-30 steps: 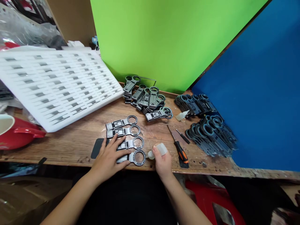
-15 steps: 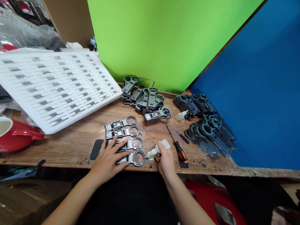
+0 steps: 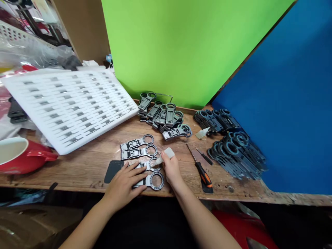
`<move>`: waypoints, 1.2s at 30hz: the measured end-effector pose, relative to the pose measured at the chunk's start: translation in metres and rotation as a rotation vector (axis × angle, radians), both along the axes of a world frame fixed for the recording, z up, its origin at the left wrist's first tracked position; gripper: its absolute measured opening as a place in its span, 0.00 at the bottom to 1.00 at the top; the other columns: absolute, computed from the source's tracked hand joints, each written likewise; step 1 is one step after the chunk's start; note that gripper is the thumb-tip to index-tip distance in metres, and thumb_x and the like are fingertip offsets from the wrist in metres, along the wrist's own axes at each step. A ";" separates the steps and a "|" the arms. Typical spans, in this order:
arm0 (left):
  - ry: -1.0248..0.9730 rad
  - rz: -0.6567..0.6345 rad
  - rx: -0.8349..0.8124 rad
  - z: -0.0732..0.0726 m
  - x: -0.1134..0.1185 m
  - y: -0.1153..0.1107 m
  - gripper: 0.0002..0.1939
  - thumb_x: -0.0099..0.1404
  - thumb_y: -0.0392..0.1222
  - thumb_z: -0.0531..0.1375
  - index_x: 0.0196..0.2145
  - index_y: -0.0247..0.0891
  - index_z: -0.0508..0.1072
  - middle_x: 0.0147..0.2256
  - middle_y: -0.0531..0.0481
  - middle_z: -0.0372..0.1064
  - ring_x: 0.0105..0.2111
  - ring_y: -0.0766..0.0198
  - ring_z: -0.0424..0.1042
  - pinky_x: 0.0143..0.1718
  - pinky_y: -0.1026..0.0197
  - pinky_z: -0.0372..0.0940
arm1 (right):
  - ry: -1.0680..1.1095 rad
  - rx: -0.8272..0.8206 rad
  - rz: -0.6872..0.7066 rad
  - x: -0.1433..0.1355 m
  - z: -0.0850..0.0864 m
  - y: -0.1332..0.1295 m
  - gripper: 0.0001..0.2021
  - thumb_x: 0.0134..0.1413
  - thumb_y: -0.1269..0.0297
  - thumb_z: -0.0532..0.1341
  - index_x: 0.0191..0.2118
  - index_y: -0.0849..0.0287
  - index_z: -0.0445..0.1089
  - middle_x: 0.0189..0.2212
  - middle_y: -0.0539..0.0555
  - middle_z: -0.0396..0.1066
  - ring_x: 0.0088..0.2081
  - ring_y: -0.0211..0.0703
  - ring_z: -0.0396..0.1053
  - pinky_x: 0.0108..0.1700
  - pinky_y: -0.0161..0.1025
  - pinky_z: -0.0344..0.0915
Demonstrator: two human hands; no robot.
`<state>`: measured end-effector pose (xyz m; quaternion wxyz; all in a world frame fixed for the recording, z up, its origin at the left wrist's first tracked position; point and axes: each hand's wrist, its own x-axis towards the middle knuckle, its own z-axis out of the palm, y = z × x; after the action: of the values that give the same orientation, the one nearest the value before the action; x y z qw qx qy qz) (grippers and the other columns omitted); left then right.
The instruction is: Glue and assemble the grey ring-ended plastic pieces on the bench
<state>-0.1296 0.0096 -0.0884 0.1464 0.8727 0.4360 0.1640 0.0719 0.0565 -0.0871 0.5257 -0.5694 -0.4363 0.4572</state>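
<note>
Several flat silver-grey plates with ring ends [image 3: 139,153] lie in a column on the wooden bench. My left hand [image 3: 123,182] rests over the two nearest plates, fingers spread and pressing on their flat ends. In my right hand [image 3: 171,169] is a small white squeeze bottle [image 3: 167,153], tilted down to the left. Its nozzle is over the ring of the second-nearest plate [image 3: 154,164]; whether it touches cannot be made out. The ring of the nearest plate [image 3: 157,181] shows fully. A dark flat pad [image 3: 112,171] sits beside my left hand.
An orange-black screwdriver [image 3: 203,174] and a thinner screwdriver [image 3: 204,156] lie at right. Another bottle [image 3: 202,133] is behind them. Ringed parts are heaped at the back [image 3: 162,116] and stacked at right [image 3: 236,154]. A white slotted tray [image 3: 77,103] and red mug [image 3: 38,155] stand left.
My right hand has moved the squeeze bottle left and away from me, from beside the nearest ring to the second-nearest. My left hand stays on the plates. The view has shifted slightly.
</note>
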 end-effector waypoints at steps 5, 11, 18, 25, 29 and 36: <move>-0.009 0.000 -0.003 0.000 0.000 0.000 0.21 0.63 0.54 0.54 0.54 0.58 0.63 0.56 0.56 0.63 0.59 0.52 0.56 0.58 0.38 0.48 | -0.130 0.003 0.041 -0.001 -0.001 0.001 0.16 0.51 0.51 0.57 0.26 0.59 0.65 0.23 0.49 0.67 0.27 0.39 0.62 0.31 0.35 0.59; -0.038 0.004 0.002 -0.001 0.000 0.000 0.21 0.62 0.54 0.55 0.54 0.56 0.64 0.55 0.56 0.64 0.59 0.53 0.56 0.59 0.39 0.47 | -0.264 0.033 0.071 -0.006 0.006 -0.001 0.16 0.52 0.50 0.57 0.26 0.59 0.66 0.23 0.49 0.68 0.27 0.39 0.63 0.30 0.34 0.59; -0.025 0.012 -0.011 -0.002 -0.001 0.000 0.20 0.63 0.55 0.54 0.53 0.57 0.65 0.56 0.57 0.63 0.59 0.53 0.56 0.59 0.38 0.47 | -0.311 0.067 0.080 -0.009 0.006 0.004 0.15 0.53 0.51 0.56 0.28 0.59 0.67 0.23 0.49 0.69 0.26 0.40 0.64 0.29 0.34 0.59; -0.041 0.005 -0.004 0.000 0.000 0.000 0.21 0.62 0.54 0.55 0.53 0.56 0.66 0.55 0.55 0.64 0.59 0.54 0.56 0.59 0.40 0.46 | -0.251 0.047 0.077 -0.009 0.003 0.015 0.15 0.52 0.52 0.57 0.25 0.58 0.63 0.22 0.48 0.66 0.25 0.38 0.61 0.29 0.33 0.57; -0.035 0.012 -0.022 -0.001 -0.001 0.000 0.20 0.62 0.54 0.54 0.53 0.57 0.66 0.55 0.56 0.64 0.59 0.54 0.56 0.60 0.40 0.46 | -0.217 0.043 0.059 -0.009 0.004 0.020 0.14 0.51 0.53 0.57 0.23 0.57 0.61 0.20 0.46 0.63 0.24 0.37 0.60 0.29 0.33 0.56; -0.017 0.018 -0.053 -0.002 -0.001 0.001 0.20 0.63 0.56 0.53 0.53 0.59 0.64 0.56 0.59 0.63 0.60 0.54 0.55 0.59 0.38 0.46 | -0.156 0.032 0.010 -0.007 -0.001 0.029 0.15 0.50 0.52 0.57 0.24 0.58 0.61 0.20 0.47 0.62 0.24 0.37 0.59 0.29 0.34 0.56</move>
<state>-0.1308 0.0101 -0.0906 0.1717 0.8632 0.4467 0.1611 0.0653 0.0855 -0.0879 0.4970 -0.5925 -0.4860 0.4071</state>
